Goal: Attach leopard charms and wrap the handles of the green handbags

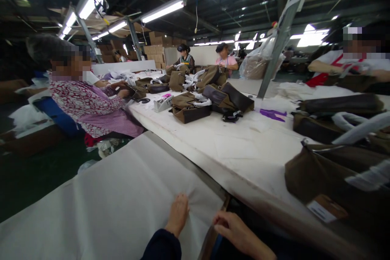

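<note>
A large off-white sheet (122, 195) is spread over a surface in front of me, with creases running out from my left hand (178, 213). The fingers of that hand are bunched together against the sheet. My right hand (233, 227) is curled closed beside the sheet's right edge, close to a brown edge (210, 237) that looks like cardboard or wood. Whatever its fingers may hold is hidden. To the right, a brown bag (323, 174) with a tag (327, 208) lies on the white worktable (237, 142), apart from both hands.
Several brown bags (191, 107) with wrapped handles lie along the worktable. A purple piece (272, 114) lies among papers. A metal post (283, 28) rises from the table. A person in a patterned top (82, 105) works at the left; others work farther back and right.
</note>
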A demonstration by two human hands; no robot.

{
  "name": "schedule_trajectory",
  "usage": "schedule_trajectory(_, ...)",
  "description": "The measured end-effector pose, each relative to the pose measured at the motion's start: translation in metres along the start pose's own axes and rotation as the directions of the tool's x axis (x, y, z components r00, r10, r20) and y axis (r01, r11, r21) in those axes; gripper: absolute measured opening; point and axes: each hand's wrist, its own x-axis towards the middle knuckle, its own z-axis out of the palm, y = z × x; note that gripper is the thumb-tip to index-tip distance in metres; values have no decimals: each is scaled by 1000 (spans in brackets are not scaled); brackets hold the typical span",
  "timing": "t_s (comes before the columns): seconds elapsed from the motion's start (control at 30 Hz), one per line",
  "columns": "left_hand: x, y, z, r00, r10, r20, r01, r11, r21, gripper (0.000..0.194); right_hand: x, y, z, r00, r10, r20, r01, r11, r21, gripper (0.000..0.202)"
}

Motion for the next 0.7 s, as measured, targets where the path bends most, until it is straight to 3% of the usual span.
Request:
schedule_trajectory(0.23,-23,-11,-9,995,-47,-89,38,994,-99,14,1,-2,-13,1000,2,-6,-1,998,58,14)
schedule_trajectory(0.4,-61,-1,-12,987,-51,-149,-12,918,-396,10,34,-3,-37,997,-1,-71,9,992,123,23)
schedule_trajectory(0.47,-75,6,-3,990,-6,-141,-60,888,-456,12,58,-2,-45,985,-32,-172,49,995,92,30)
schedule_trajectory(0.53,-87,13,15,986,68,-152,-135,863,-487,16,82,1,-50,973,-6,-232,13,1000,28,39)
schedule_trajectory(0.7,-110,25,75,935,260,-241,-345,828,-443,19,124,2,-39,951,306,-36,-308,946,-100,61)
